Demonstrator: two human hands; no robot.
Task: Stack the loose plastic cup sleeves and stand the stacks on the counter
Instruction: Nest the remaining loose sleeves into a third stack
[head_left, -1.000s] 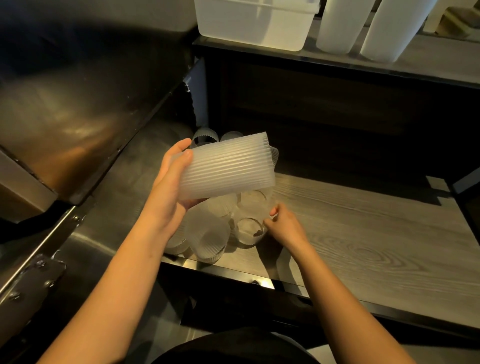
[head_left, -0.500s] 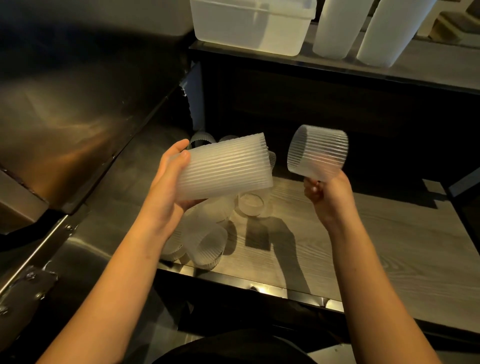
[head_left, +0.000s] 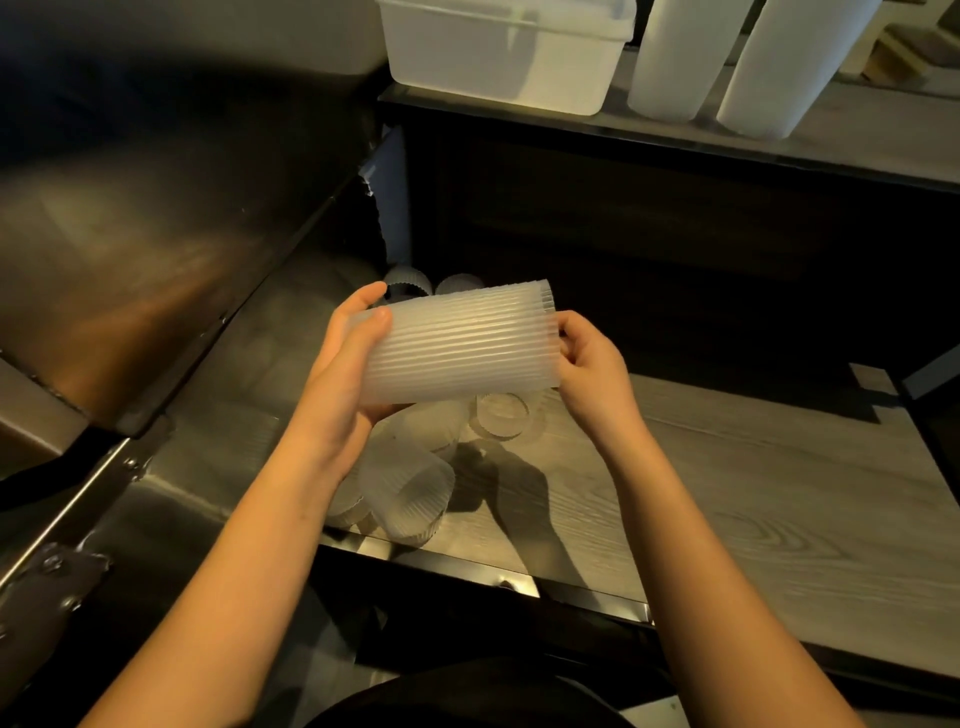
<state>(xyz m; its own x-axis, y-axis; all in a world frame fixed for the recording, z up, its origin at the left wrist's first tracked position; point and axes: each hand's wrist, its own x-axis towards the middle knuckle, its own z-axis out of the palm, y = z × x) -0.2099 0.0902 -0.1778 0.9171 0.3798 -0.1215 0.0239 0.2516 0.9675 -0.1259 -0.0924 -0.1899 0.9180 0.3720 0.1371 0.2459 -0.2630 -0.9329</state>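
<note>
Both hands are holding the sleeve stack sideways over the bench: left hand clamping one end, right hand pinching the other. Loose sleeves are lying below, partly hidden; bin is sitting on the shelf.

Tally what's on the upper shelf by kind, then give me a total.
White plastic bin: 1
Tall white stacks standing upright: 2, the other at
Total: 3
A brownish object at the far right edge is too cut off to identify, so it is not counted.
</note>
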